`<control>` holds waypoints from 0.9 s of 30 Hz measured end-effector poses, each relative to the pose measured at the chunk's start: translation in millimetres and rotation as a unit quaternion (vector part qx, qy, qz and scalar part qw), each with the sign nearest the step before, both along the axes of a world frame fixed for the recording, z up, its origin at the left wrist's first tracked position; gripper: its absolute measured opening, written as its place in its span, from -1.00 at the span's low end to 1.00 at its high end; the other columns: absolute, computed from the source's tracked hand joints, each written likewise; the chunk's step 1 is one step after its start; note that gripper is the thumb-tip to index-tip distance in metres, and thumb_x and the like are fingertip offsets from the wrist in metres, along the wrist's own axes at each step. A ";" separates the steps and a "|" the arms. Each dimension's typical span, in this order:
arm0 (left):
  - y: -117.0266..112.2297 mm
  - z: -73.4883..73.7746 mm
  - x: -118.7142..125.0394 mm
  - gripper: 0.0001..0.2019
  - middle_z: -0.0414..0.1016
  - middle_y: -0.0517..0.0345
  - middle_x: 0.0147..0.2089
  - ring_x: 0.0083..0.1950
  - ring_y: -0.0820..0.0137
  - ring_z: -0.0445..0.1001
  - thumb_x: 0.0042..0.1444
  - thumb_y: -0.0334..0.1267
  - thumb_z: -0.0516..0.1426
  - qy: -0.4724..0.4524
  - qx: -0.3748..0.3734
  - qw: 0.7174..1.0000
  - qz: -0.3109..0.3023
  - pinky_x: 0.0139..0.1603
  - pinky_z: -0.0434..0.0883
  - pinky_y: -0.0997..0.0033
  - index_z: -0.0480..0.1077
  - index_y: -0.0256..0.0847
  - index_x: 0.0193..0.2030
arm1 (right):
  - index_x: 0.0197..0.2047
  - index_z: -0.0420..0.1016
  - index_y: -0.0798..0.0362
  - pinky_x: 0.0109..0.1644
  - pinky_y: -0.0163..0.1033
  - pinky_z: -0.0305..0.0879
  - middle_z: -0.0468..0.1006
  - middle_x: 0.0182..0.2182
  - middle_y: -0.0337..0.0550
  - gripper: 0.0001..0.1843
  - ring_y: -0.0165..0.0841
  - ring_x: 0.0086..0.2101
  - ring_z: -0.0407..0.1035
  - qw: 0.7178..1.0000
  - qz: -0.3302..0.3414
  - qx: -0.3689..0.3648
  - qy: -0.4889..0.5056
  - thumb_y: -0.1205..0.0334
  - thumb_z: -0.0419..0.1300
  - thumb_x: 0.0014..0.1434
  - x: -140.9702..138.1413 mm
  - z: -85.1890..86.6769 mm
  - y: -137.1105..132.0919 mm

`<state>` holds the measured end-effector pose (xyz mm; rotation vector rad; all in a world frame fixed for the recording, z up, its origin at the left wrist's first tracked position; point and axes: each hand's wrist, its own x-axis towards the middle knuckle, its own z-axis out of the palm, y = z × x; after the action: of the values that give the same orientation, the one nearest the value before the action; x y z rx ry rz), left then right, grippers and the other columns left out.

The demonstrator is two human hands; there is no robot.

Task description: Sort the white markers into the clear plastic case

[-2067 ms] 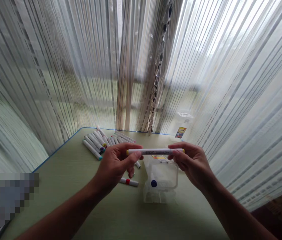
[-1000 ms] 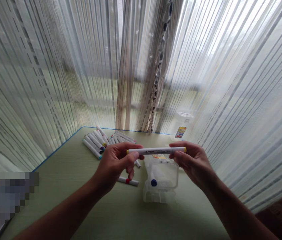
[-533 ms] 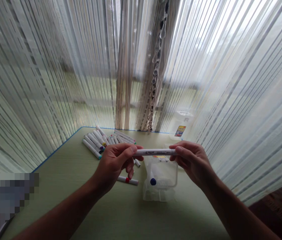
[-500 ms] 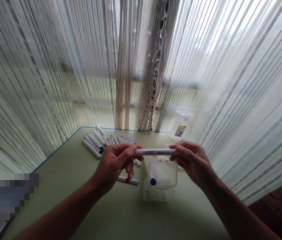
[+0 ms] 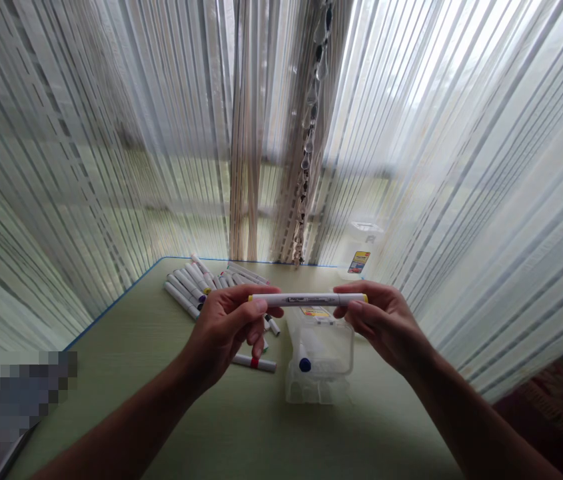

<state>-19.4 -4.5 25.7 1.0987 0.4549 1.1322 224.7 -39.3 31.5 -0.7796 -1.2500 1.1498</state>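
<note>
A white marker [image 5: 308, 300] with yellow ends is held level between my two hands, above the table. My left hand [image 5: 234, 320] pinches its left end between thumb and fingers. At the other end, my right hand [image 5: 378, 317] grips it the same way, with the yellow tip showing past the fingers. Below the marker stands a clear plastic case [image 5: 318, 357] with a dark blue marker end inside it. Another white marker with a red band [image 5: 255, 362] lies on the table under my left hand, which partly covers it.
Several white markers [image 5: 186, 283] lie in a loose pile at the back left of the green table [image 5: 126, 340]. A clear container with a yellow label [image 5: 360, 261] stands at the back right. String curtains [image 5: 171, 133] hang behind the table. A pixelated patch covers the lower left.
The yellow ends of the marker now show, where fingers covered them before. Both hands stay in about the same place, still gripping it.
</note>
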 end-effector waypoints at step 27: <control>-2.1 -0.6 -2.4 -0.78 0.58 0.05 -0.42 -0.63 0.57 0.28 0.07 -0.33 0.28 -0.017 0.008 1.000 -0.011 -0.72 0.42 0.53 0.63 -0.36 -0.15 | -0.30 0.74 0.07 -0.65 -0.35 -0.18 0.65 -0.55 -0.04 -0.79 -0.54 -0.71 0.04 1.000 -0.024 -0.009 0.000 0.15 0.44 -0.02 -1.0 5.3 0.0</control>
<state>-21.8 -6.6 25.2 1.0932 0.4068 1.1349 223.7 -39.3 36.8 -0.8192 -1.2170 1.1230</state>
